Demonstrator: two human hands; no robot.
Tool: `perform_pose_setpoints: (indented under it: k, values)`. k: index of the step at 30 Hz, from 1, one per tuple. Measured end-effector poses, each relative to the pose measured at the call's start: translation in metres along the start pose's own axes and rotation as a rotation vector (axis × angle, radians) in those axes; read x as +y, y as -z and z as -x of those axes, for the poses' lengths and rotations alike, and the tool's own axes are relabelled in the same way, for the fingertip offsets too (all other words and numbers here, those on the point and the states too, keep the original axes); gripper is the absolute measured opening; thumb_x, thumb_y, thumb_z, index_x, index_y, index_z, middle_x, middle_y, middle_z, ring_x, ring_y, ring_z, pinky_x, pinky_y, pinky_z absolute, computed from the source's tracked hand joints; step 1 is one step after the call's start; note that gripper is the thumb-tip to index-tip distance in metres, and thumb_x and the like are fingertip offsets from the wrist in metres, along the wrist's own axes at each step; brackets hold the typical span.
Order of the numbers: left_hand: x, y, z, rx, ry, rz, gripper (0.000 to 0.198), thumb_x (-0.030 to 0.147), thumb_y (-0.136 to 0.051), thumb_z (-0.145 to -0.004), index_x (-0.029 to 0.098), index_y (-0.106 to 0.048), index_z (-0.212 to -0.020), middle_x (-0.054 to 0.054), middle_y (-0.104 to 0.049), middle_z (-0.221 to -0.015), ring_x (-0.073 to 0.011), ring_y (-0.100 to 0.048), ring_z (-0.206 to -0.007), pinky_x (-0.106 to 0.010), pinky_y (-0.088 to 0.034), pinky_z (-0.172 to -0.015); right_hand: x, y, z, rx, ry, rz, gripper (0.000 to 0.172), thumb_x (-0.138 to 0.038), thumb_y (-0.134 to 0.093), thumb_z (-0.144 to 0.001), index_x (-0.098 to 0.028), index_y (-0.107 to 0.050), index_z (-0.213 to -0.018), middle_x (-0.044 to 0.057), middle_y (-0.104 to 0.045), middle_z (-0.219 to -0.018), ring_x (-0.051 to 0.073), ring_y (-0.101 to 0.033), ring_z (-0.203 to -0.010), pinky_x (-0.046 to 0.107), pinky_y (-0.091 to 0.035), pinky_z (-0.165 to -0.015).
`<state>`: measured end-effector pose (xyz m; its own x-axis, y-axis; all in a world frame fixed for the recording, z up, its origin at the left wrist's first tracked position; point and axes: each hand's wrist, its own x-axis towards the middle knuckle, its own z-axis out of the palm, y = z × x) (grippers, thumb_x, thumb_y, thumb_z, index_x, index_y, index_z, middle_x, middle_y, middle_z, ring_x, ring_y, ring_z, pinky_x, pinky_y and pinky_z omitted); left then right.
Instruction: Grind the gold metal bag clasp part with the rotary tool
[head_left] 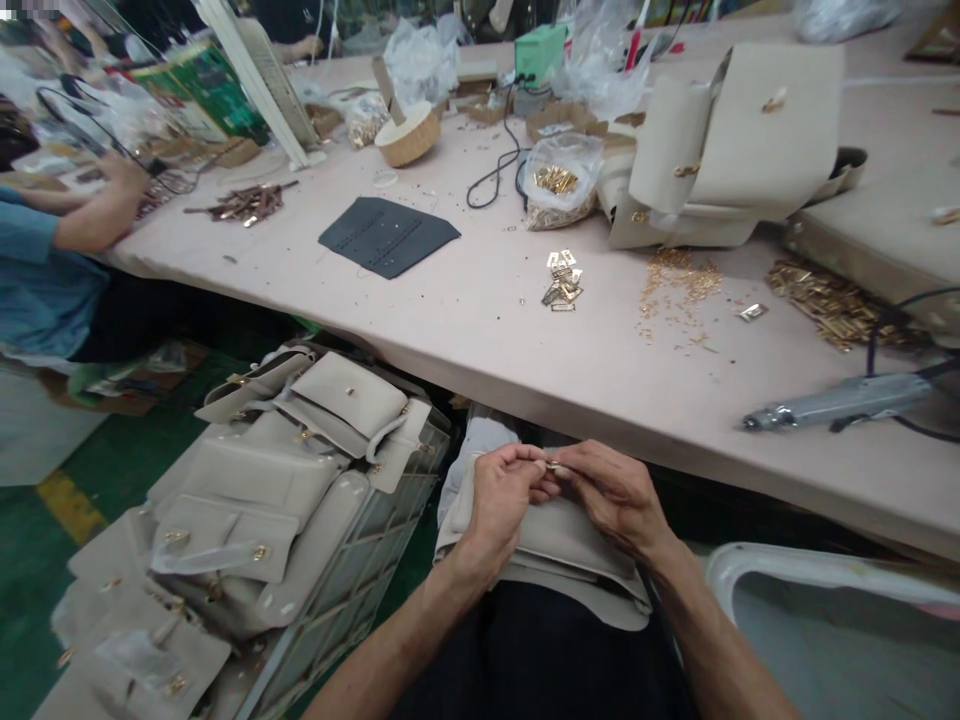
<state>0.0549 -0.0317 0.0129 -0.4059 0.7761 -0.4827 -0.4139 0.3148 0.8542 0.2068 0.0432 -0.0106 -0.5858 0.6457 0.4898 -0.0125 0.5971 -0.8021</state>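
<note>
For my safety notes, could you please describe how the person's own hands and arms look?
The left hand and right hand are ungloved, with no rings or watch visible. The forearms are bare, no sleeves showing; dark clothing shows between them.

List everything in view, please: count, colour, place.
Crate bags: several, beige, lower left
Crate: one, pale, left
Table: one, pinkish, ahead
Sheet: one, black, mid-table
Strips: many, brown, table left
Loose fittings: many, gold, table right
Fittings bag: one, clear, behind these
Power tool: one, grey, table right
Tabletop bags: count unclear, beige, back right
Tub: one, white, lower right
Round block: one, tan, table back
Clutter: many, mixed, table back
Co-worker's sleeve: one, blue, far left
Lap bag: one, beige, lower centre
Small fitting: one, gold, between fingers
Left hand: one, bare, centre
Right hand: one, bare, centre
</note>
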Motion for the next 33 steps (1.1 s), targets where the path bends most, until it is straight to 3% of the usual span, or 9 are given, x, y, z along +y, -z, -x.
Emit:
perform_pose_setpoints:
  k: [4, 7, 10, 14, 20, 24, 28, 33]
  values:
    - [-0.003, 0.001, 0.010, 0.037, -0.254, -0.180, 0.029, 0.039, -0.079, -0.084, 0.015, -0.078, -0.100, -0.010, -0.077, -0.095, -0.0148, -0.071, -0.060, -0.021, -0.055, -0.052, -0.009, 0.001, -0.007, 0.075, -0.206, 0.002, 0.015, -0.026, -0.064, -0.103, -0.022, -0.078, -0.100, 0.006, -0.075, -0.087, 0.019, -0.069, -0.075, 0.029, -0.056, -0.068]
    - [-0.005, 0.000, 0.010, -0.121, -0.270, -0.212, 0.040, 0.048, -0.072, -0.092, 0.019, -0.078, -0.119, -0.012, -0.077, -0.112, -0.0172, -0.075, -0.064, -0.021, -0.054, -0.047, -0.014, 0.001, -0.013, 0.093, -0.342, -0.022, 0.021, -0.037, -0.065, -0.102, -0.022, -0.079, -0.096, 0.007, -0.075, -0.089, 0.020, -0.070, -0.075, 0.028, -0.058, -0.065]
    - [-0.008, -0.002, 0.006, -0.217, -0.200, -0.182, 0.047, 0.053, -0.071, -0.093, 0.017, -0.078, -0.123, -0.011, -0.079, -0.103, -0.0198, -0.076, -0.064, -0.021, -0.053, -0.044, -0.015, 0.000, -0.015, 0.097, -0.418, -0.063, 0.025, -0.041, -0.065, -0.101, -0.021, -0.081, -0.100, 0.008, -0.077, -0.096, 0.021, -0.072, -0.078, 0.028, -0.059, -0.064]
    - [-0.011, -0.006, 0.001, -0.149, -0.187, -0.140, 0.048, 0.055, -0.077, -0.088, 0.014, -0.082, -0.112, -0.011, -0.081, -0.089, -0.0185, -0.073, -0.058, -0.023, -0.056, -0.047, -0.014, -0.001, -0.014, 0.094, -0.435, -0.051, 0.025, -0.040, -0.066, -0.100, -0.021, -0.081, -0.103, 0.009, -0.078, -0.100, 0.021, -0.073, -0.079, 0.028, -0.060, -0.065]
    - [-0.009, -0.011, 0.004, -0.111, -0.181, -0.108, 0.056, 0.061, -0.082, -0.082, 0.010, -0.083, -0.105, -0.006, -0.071, -0.057, -0.0159, -0.064, -0.045, -0.023, -0.053, -0.045, -0.015, -0.003, -0.012, 0.140, -0.463, -0.018, 0.021, -0.034, -0.068, -0.093, -0.019, -0.082, -0.097, 0.007, -0.078, -0.090, 0.019, -0.070, -0.073, 0.026, -0.055, -0.061]
    - [-0.007, -0.013, 0.007, -0.117, -0.174, -0.126, 0.058, 0.065, -0.081, -0.081, 0.010, -0.082, -0.099, -0.006, -0.069, -0.053, -0.0155, -0.062, -0.042, -0.022, -0.050, -0.044, -0.014, -0.008, -0.015, 0.205, -0.550, -0.060, 0.022, -0.037, -0.070, -0.090, -0.018, -0.081, -0.091, 0.005, -0.076, -0.078, 0.017, -0.066, -0.062, 0.025, -0.052, -0.056]
    - [-0.008, -0.014, 0.006, -0.107, -0.144, -0.144, 0.053, 0.064, -0.082, -0.080, 0.012, -0.079, -0.080, -0.007, -0.067, -0.050, -0.0151, -0.060, -0.040, -0.022, -0.050, -0.044, -0.013, -0.007, -0.017, 0.177, -0.644, -0.155, 0.035, -0.051, -0.075, -0.091, -0.018, -0.078, -0.080, 0.004, -0.069, -0.065, 0.016, -0.062, -0.055, 0.024, -0.050, -0.052]
    - [-0.008, -0.013, 0.004, -0.093, -0.130, -0.125, 0.050, 0.061, -0.083, -0.079, 0.012, -0.079, -0.082, -0.006, -0.067, -0.052, -0.0145, -0.060, -0.041, -0.022, -0.049, -0.043, -0.009, -0.003, -0.012, 0.129, -0.626, -0.229, 0.037, -0.053, -0.071, -0.095, -0.018, -0.080, -0.091, 0.005, -0.072, -0.073, 0.017, -0.065, -0.061, 0.026, -0.056, -0.059]
